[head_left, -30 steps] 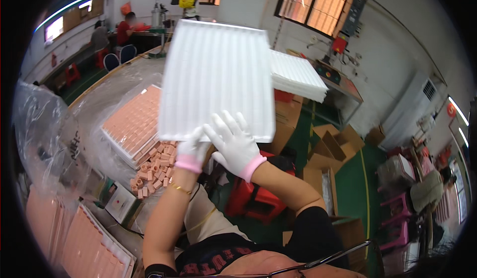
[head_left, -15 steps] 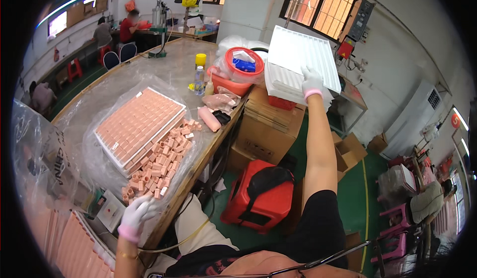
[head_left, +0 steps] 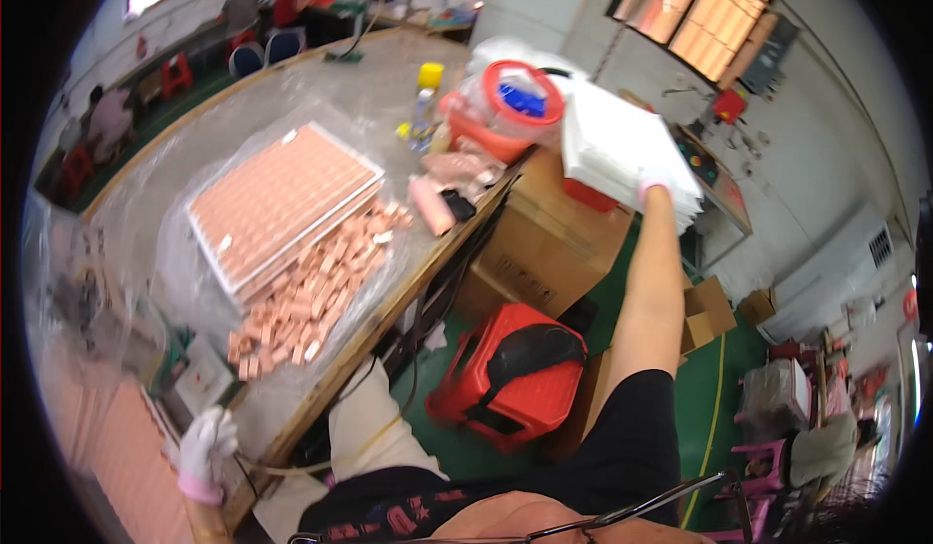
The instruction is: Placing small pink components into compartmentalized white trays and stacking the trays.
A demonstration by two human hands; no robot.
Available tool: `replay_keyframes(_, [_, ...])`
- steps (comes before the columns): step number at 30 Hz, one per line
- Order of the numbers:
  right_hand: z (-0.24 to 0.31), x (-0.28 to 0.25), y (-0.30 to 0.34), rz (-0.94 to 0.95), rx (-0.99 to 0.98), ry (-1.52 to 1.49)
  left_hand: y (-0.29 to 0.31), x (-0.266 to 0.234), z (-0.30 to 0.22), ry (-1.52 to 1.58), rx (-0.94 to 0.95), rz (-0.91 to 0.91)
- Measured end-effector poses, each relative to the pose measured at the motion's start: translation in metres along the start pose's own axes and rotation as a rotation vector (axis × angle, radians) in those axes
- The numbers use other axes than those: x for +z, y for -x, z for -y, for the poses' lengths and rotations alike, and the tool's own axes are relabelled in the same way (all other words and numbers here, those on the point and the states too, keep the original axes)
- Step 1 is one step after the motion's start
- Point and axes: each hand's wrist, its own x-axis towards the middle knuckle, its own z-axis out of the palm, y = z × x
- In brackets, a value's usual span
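My left hand point(head_left: 207, 452), in a white glove with a pink cuff, is beside the table's near edge. Its fingers are loosely bent and a little apart, with nothing seen in them. Close by lies a tray of pink pieces point(head_left: 112, 447) at the lower left. My right arm stretches forward to a stack of white ridged trays point(head_left: 622, 131). There my gloved right hand point(head_left: 656, 181) is at the stack's near side; its fingers blur into the white. On the table sits a stack of trays filled with pink pieces point(head_left: 287, 199), beside a heap of loose pink block-like pieces point(head_left: 316, 296).
Cardboard boxes point(head_left: 554, 238) stand beside the table, below the white stack. A red stool point(head_left: 515, 379) with a black item on it is on the green floor. Red tubs point(head_left: 525, 107), bottles and a pink roll point(head_left: 431, 206) line the table's right side. Other people sit farther off.
The view has turned, shifting the far scene right and down. My left hand has moved left and down, away from the loose pieces. My right hand stays at the white stack.
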Motion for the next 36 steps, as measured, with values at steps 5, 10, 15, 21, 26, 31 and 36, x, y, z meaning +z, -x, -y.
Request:
replay_keyframes(5, [0.152,-0.103,0.037,0.309,-0.004,0.102,0.081,0.013,-0.021,-0.070,0.028,-0.230])
replay_keyframes(10, [0.275,-0.215,0.154,-0.240,-0.495,-0.375,0.077,-0.008,-0.004,-0.047,0.012,-0.229])
replay_keyframes(15, [0.453,-0.302,0.384,0.343,-1.177,-1.415,0.113,-0.027,0.019,-0.178,0.154,-0.562])
replay_keyframes(21, [0.570,-0.348,0.552,0.180,-1.606,-1.279,0.182,-0.064,0.028,-0.254,0.314,-0.941])
replay_keyframes(26, [0.595,-0.322,0.561,-0.058,-1.552,-1.051,0.231,-0.114,0.036,-0.865,0.471,-1.099])
replay_keyframes(31, [0.601,-0.330,0.569,-0.065,-1.618,-0.879,0.223,-0.112,0.020,-1.343,0.610,-0.818])
replay_keyframes(36, [0.603,-0.323,0.569,0.038,-1.596,-0.871,0.201,-0.113,0.017,-1.628,0.390,-0.579])
